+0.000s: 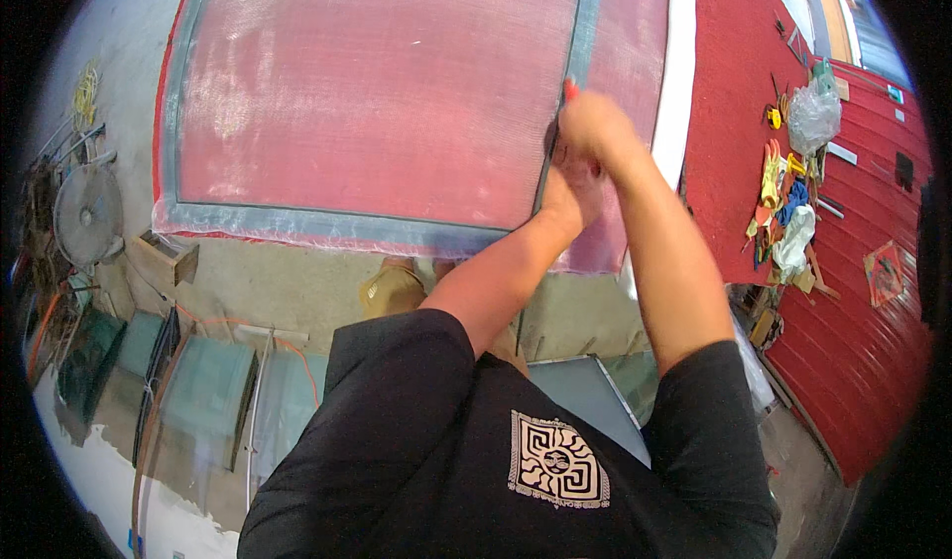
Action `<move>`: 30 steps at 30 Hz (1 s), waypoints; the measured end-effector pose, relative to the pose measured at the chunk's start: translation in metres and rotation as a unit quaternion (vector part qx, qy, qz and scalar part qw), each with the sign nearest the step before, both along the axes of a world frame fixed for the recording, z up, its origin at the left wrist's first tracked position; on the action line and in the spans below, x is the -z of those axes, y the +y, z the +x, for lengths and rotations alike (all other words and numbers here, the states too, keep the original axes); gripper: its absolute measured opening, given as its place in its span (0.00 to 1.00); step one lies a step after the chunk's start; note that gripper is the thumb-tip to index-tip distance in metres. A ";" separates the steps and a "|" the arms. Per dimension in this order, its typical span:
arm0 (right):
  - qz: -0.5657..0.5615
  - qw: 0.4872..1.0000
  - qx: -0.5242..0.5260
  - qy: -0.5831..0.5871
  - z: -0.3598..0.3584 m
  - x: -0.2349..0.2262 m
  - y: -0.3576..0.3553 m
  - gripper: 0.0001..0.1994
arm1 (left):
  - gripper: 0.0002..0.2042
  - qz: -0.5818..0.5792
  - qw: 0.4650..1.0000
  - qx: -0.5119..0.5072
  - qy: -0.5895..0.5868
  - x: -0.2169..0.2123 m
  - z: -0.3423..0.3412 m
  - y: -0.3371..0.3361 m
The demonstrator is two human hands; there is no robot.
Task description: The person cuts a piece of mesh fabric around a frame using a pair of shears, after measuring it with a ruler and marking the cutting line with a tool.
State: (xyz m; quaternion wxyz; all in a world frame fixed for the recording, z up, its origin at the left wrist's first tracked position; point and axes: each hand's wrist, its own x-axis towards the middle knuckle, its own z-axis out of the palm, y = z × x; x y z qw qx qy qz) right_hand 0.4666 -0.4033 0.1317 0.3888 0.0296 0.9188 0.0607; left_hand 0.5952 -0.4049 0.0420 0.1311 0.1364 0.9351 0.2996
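Mesh screen (377,103): in the head view, it lay flat on the red worktop (734,73), with grey bars (337,226) along its left, near and right sides and loose mesh reaching past the near and right ones

Right hand (598,127): its grip was closed around a red-ended tool (570,90), the end poking out above the fist beside the right bar; blur hid the separate fingers

Left hand (573,190): it was just nearer the body than the right hand, at the same bar; I could not tell whether its grip was apart, together or clamped on something

Dark strip (544,177): it ran along the right bar, close by the left hand

Right edge: gloves (771,177) lay near a clear plastic bag (813,121)

Left side: a round fan (87,212) stood near a wooden box (164,258)
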 end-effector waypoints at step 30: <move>-0.024 0.994 -0.103 0.014 0.063 0.033 0.022 0.20 | 0.25 0.213 0.969 -0.128 0.007 0.066 0.063 0.046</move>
